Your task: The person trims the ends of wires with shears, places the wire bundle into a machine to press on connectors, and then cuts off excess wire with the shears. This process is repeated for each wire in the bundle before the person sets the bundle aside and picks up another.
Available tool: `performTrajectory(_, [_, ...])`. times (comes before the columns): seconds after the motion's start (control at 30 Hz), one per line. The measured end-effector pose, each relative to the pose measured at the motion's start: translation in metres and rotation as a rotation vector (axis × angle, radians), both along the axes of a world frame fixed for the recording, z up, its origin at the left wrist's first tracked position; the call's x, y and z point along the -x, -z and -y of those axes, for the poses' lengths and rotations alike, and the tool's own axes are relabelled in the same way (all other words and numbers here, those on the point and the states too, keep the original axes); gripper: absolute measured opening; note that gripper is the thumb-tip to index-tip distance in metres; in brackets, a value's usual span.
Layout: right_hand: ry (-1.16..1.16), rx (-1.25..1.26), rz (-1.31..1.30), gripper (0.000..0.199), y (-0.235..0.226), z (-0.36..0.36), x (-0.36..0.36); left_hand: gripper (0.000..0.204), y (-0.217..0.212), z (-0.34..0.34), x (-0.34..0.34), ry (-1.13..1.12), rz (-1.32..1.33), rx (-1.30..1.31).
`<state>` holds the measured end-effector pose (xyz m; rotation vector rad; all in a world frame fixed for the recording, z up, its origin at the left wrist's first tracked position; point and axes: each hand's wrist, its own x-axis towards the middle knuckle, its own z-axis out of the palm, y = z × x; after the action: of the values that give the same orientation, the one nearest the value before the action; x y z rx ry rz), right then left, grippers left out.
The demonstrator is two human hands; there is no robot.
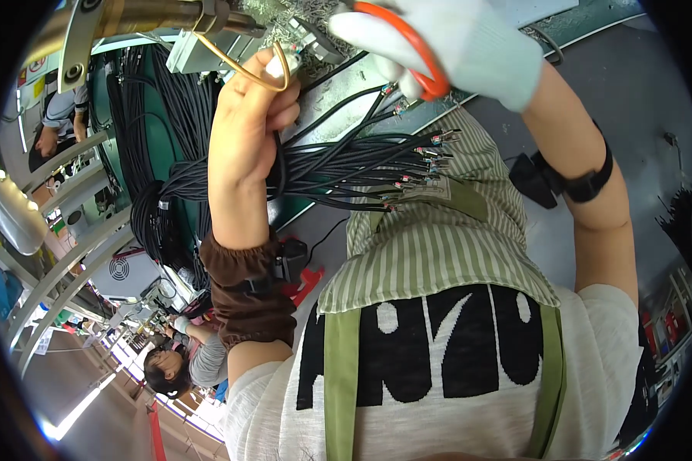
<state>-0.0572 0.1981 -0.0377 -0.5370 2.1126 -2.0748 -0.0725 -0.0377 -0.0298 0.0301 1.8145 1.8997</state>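
Note:
My bare left hand is closed in a pinch beside the metal fixture at the bench's far side. Small coloured wire ends and a white piece show at its fingertips, and a black cable runs up behind the hand into its grip. In a white glove, my right hand is wrapped round pliers with red handles; their jaws are out of sight. Below both hands lies a bundle of black cables, their stripped ends showing coloured wires toward my striped apron.
A brass-coloured tube and a bent copper-coloured pipe reach over the bench near my left hand. Metal scraps litter the green bench top. Long coiled black cables hang at the left. A co-worker sits at lower left.

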Motion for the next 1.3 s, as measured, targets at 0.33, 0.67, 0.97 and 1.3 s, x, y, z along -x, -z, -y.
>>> performTrajectory(0.33, [-0.227,0.06,0.418,0.032,-0.013,0.009,0.034,0.031,-0.002,0.008,0.02,0.117,-0.077,0.172])
performTrajectory(0.67, [-0.27,0.047,0.5,0.032,-0.022,0.007,0.033,0.023,-0.013,-0.007,0.007,-0.006,-0.177,0.258])
performTrajectory(0.97, [-0.329,0.217,0.566,0.028,-0.017,0.005,0.034,0.013,-0.021,-0.015,-0.004,0.066,-0.447,0.375])
performTrajectory(1.3, [-0.287,0.109,0.477,0.028,-0.022,0.007,0.032,0.015,-0.017,-0.012,-0.004,0.042,-0.486,0.466])
